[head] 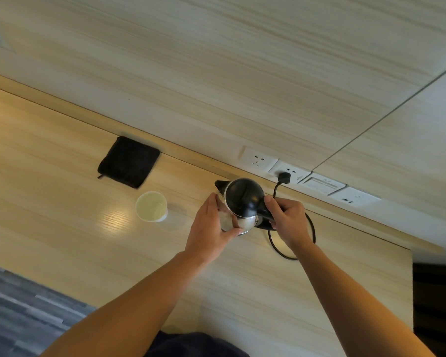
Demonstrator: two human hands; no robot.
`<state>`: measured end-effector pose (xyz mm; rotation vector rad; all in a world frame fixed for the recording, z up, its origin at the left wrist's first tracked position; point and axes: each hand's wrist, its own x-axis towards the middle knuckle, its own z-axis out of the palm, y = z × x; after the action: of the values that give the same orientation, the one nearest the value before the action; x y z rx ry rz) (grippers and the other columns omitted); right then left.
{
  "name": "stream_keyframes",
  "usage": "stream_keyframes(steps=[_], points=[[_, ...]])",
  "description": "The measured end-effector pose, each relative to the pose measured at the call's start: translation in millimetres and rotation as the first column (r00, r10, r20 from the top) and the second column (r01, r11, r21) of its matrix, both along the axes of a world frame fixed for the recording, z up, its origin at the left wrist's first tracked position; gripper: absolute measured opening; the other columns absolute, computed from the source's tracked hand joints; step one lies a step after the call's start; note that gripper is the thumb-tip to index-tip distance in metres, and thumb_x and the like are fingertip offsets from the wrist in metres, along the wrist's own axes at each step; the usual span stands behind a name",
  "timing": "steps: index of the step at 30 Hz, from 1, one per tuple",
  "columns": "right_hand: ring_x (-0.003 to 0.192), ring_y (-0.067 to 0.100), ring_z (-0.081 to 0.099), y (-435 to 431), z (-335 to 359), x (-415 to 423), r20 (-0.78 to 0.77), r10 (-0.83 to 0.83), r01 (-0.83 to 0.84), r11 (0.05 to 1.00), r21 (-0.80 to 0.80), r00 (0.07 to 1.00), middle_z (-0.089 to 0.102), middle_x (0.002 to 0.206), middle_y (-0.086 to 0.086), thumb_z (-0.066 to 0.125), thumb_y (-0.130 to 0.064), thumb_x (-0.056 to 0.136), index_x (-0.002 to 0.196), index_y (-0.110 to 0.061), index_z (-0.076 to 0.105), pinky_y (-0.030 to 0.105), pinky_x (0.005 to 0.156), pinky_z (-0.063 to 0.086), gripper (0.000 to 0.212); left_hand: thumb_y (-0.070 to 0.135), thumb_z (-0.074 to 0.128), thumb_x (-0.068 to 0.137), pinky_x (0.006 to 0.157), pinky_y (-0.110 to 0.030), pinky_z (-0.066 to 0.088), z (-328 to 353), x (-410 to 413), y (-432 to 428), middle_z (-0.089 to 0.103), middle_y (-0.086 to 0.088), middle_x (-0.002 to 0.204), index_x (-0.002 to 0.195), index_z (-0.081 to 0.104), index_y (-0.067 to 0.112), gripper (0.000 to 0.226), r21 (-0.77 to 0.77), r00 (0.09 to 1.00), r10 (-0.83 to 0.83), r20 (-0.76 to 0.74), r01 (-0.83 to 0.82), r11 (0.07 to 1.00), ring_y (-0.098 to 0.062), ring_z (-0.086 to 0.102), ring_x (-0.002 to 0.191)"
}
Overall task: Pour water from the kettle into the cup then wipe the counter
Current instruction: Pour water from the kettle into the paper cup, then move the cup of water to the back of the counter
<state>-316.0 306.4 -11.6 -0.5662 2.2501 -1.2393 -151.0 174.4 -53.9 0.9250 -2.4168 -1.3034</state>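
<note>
A steel kettle with a black lid stands upright on the wooden counter, close to the back wall. My right hand grips its black handle. My left hand is pressed against the shiny left side of the kettle's body. A clear plastic cup with liquid in it stands to the left of the kettle, apart from both hands. A folded black cloth lies flat further back and left, near the wall.
The kettle's black cord loops on the counter behind my right hand and its plug sits in a wall socket. More white sockets line the wall. The counter's right edge drops off at the far right; blue carpet lies at lower left.
</note>
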Motion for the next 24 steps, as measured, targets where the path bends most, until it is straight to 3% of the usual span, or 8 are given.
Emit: stream_keyframes(steps=[3, 6, 10, 14, 16, 18, 22, 24], points=[[0.051, 0.023, 0.051, 1, 3, -3, -0.005, 0.019, -0.019, 1.000, 0.002, 1.000, 0.055, 0.049, 0.000, 0.057, -0.061, 0.088, 0.060, -0.024, 0.069, 0.055, 0.059, 0.051, 0.048, 0.044, 0.095, 0.070, 0.098, -0.024, 0.054, 1, -2, 5, 0.062, 0.004, 0.128, 0.141, 0.046, 0.019, 0.089, -0.013, 1.000, 0.013, -0.002, -0.013, 1.000, -0.011, 0.059, 0.117], [0.050, 0.025, 0.053, 1, 8, -4, -0.022, 0.044, -0.044, 0.999, 0.022, 0.999, 0.058, 0.052, 0.010, 0.053, -0.063, 0.088, 0.058, -0.027, 0.065, 0.047, 0.057, 0.049, 0.049, 0.045, 0.093, 0.071, 0.102, -0.028, 0.054, 2, -2, 7, 0.061, 0.003, 0.132, 0.146, 0.044, 0.018, 0.094, 0.002, 1.000, 0.026, 0.008, -0.026, 1.000, -0.013, 0.058, 0.122], [0.065, 0.031, 0.065, 3, 10, -3, -0.057, 0.076, -0.069, 0.991, 0.117, 0.995, 0.066, 0.066, 0.010, 0.049, -0.065, 0.091, 0.073, -0.019, 0.066, 0.057, 0.068, 0.059, 0.052, 0.056, 0.090, 0.071, 0.102, -0.034, 0.058, 2, 0, 6, 0.059, 0.002, 0.136, 0.148, 0.042, 0.017, 0.099, 0.047, 0.999, 0.028, 0.026, -0.029, 0.998, -0.012, 0.057, 0.123], [0.093, 0.022, 0.060, 3, 27, 4, -0.397, 0.109, 0.004, 0.962, 0.274, 0.911, 0.067, 0.098, 0.003, 0.051, -0.049, 0.099, 0.102, -0.015, 0.063, 0.049, 0.084, 0.055, 0.036, 0.059, 0.086, 0.079, 0.120, -0.037, 0.046, 13, 19, -3, 0.052, -0.004, 0.156, 0.159, 0.034, 0.016, 0.105, 0.053, 0.999, 0.001, 0.054, -0.004, 0.999, -0.018, 0.049, 0.145], [0.103, 0.024, 0.055, -2, 45, 22, -0.580, 0.060, 0.067, 0.979, 0.195, 0.812, 0.064, 0.110, 0.010, 0.059, -0.032, 0.095, 0.115, -0.006, 0.060, 0.045, 0.087, 0.053, 0.033, 0.046, 0.086, 0.085, 0.126, -0.039, 0.038, 25, 41, -13, 0.042, -0.007, 0.167, 0.166, 0.027, 0.013, 0.105, 0.062, 0.996, 0.037, 0.079, -0.042, 0.997, -0.023, 0.041, 0.154], [0.099, 0.023, 0.058, -16, 62, 51, -0.640, 0.104, -0.039, 0.993, 0.115, 0.761, 0.063, 0.111, 0.010, 0.066, -0.019, 0.090, 0.116, -0.006, 0.058, 0.039, 0.083, 0.054, 0.029, 0.039, 0.086, 0.087, 0.121, -0.047, 0.046, 34, 73, -32, 0.049, -0.007, 0.161, 0.163, 0.034, 0.014, 0.095, 0.014, 0.990, 0.097, 0.102, -0.099, 0.995, -0.026, 0.050, 0.147], [0.100, 0.004, 0.057, -58, 69, 111, -0.381, 0.394, -0.328, 0.917, 0.227, 0.836, 0.053, 0.116, -0.012, 0.067, -0.032, 0.092, 0.126, -0.021, 0.055, 0.016, 0.081, 0.048, 0.037, 0.031, 0.092, 0.080, 0.111, -0.043, 0.049, 39, 135, -84, 0.056, -0.009, 0.148, 0.154, 0.044, 0.011, 0.091, -0.090, 0.968, 0.171, 0.184, -0.156, 0.984, -0.028, 0.055, 0.135], [0.107, 0.005, 0.057, -81, 53, 130, -0.277, 0.459, -0.385, 0.879, 0.283, 0.844, 0.054, 0.124, -0.011, 0.071, -0.040, 0.092, 0.134, -0.022, 0.052, 0.017, 0.086, 0.047, 0.050, 0.028, 0.094, 0.078, 0.110, -0.037, 0.042, 39, 154, -114, 0.054, -0.010, 0.148, 0.155, 0.043, 0.010, 0.093, -0.092, 0.951, 0.169, 0.257, -0.150, 0.984, -0.027, 0.052, 0.136]])
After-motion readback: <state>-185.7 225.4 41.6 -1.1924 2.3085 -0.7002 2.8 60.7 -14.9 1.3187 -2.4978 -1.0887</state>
